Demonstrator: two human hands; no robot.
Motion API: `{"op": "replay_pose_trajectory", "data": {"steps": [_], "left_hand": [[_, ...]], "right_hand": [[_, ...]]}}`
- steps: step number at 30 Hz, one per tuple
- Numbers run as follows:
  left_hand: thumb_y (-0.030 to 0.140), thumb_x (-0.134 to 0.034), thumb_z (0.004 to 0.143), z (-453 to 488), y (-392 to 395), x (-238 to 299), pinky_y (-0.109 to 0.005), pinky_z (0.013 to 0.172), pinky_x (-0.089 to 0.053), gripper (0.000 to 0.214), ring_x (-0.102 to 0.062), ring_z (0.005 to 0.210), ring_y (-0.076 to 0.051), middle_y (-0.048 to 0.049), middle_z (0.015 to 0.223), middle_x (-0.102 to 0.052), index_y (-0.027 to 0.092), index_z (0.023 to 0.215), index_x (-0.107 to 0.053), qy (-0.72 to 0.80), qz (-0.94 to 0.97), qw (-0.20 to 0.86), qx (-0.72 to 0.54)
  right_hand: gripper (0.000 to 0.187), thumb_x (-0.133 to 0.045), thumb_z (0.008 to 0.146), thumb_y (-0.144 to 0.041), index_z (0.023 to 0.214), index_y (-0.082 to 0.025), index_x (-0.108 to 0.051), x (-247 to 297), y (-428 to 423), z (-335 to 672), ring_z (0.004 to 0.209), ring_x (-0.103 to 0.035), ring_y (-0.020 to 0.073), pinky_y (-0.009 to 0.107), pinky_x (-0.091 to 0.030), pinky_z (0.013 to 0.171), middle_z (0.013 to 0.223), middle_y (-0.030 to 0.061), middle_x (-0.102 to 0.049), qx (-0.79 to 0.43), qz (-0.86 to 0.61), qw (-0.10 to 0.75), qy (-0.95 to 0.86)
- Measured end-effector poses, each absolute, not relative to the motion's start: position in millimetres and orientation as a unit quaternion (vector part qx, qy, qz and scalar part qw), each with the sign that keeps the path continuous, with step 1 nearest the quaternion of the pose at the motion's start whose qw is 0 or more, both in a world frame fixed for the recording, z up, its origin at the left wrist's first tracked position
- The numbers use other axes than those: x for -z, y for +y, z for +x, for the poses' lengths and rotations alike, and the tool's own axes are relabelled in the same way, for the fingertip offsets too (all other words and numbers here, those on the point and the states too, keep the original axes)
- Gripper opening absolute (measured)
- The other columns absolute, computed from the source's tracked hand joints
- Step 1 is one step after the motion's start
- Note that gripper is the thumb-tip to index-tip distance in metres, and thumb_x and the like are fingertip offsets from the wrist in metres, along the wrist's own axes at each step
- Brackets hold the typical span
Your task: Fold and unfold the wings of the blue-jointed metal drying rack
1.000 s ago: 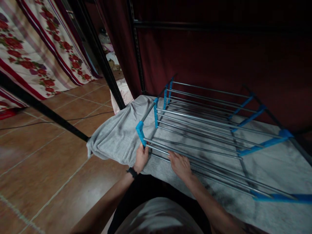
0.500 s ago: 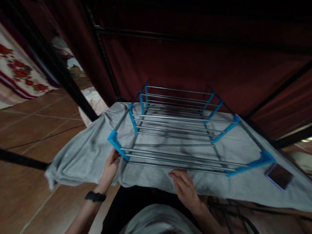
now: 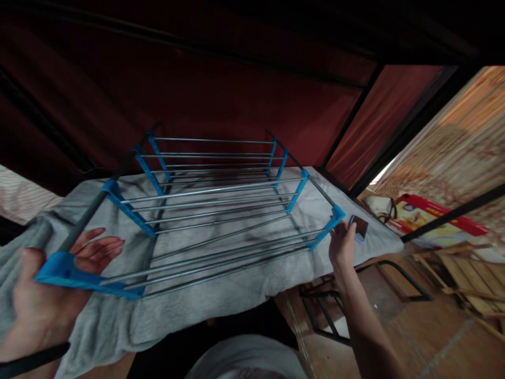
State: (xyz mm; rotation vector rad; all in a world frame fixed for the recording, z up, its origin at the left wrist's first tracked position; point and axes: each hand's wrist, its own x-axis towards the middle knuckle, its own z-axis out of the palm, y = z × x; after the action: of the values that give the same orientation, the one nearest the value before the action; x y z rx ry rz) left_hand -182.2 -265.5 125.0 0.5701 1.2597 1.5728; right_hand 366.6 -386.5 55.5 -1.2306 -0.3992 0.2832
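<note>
A shoe rack (image 3: 221,200) of grey metal tubes with blue plastic brackets lies on a grey blanket (image 3: 236,279). At its near left corner, my left hand (image 3: 59,289) is around the blue bracket (image 3: 65,268), thumb outside and fingers spread out on the inner side, not closed. My right hand (image 3: 342,245) has its fingers bent against the near right blue bracket (image 3: 336,216); part of the fingers is hidden. Just beyond that hand lies a phone (image 3: 360,228) with a dark screen.
Behind the rack hangs a dark red curtain (image 3: 221,95) on a black metal frame (image 3: 355,126). On the floor to the right are a red and yellow box (image 3: 430,216), a folded wooden piece (image 3: 469,279) and a black metal stand (image 3: 327,316).
The view has turned right, bringing the box and wooden piece into sight. My left hand has come up around the near left corner; my right hand has moved from the front tubes to the right corner.
</note>
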Motion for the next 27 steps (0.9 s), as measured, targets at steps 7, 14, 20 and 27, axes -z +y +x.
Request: {"op": "replay_pose_trajectory", "data": {"steps": [7,14,20,27], "left_hand": [[0.074,-0.028,0.097,-186,-259,-121,-0.045,0.061,-0.062,0.085,-0.067,0.112,-0.037,-0.0112,0.096,-0.081,0.006,0.112,-0.075,0.493,0.357,0.553,-0.569],[0.073,-0.039,0.091,-183,-262,-127,-0.048,0.064,-0.063,0.080,-0.067,0.113,-0.041,-0.0148,0.101,-0.081,0.005,0.114,-0.076,0.508,0.351,0.576,-0.536],[0.069,-0.032,0.095,-179,-261,-133,-0.047,0.069,-0.065,0.081,-0.069,0.108,-0.037,-0.0195,0.107,-0.078,0.003,0.121,-0.071,0.521,0.294,0.602,-0.528],[0.078,-0.034,0.089,-183,-261,-127,-0.062,0.115,-0.045,0.084,-0.069,0.109,-0.036,-0.0203,0.106,-0.075,0.006,0.113,-0.071,0.467,0.303,0.526,-0.643]], "right_hand": [[0.072,-0.037,0.092,-0.081,0.115,-0.020,-0.067,-58,-372,353,0.109,-0.068,0.0221,0.041,-0.046,0.102,0.105,0.0071,-0.074,-0.145,-0.573,0.775,-0.223],[0.063,-0.042,0.094,-0.077,0.110,-0.021,-0.066,-57,-370,353,0.107,-0.070,0.0209,0.041,-0.047,0.104,0.105,0.0058,-0.074,-0.141,-0.550,0.791,-0.228],[0.065,-0.042,0.093,-0.077,0.112,-0.019,-0.066,-57,-367,350,0.110,-0.069,0.0217,0.045,-0.044,0.110,0.104,0.0052,-0.073,-0.135,-0.539,0.801,-0.224],[0.031,-0.059,0.088,-0.044,0.107,-0.022,-0.067,-75,-385,342,0.122,-0.062,0.0174,0.038,-0.045,0.109,0.117,0.0017,-0.070,-0.050,-0.530,0.833,-0.149]]}}
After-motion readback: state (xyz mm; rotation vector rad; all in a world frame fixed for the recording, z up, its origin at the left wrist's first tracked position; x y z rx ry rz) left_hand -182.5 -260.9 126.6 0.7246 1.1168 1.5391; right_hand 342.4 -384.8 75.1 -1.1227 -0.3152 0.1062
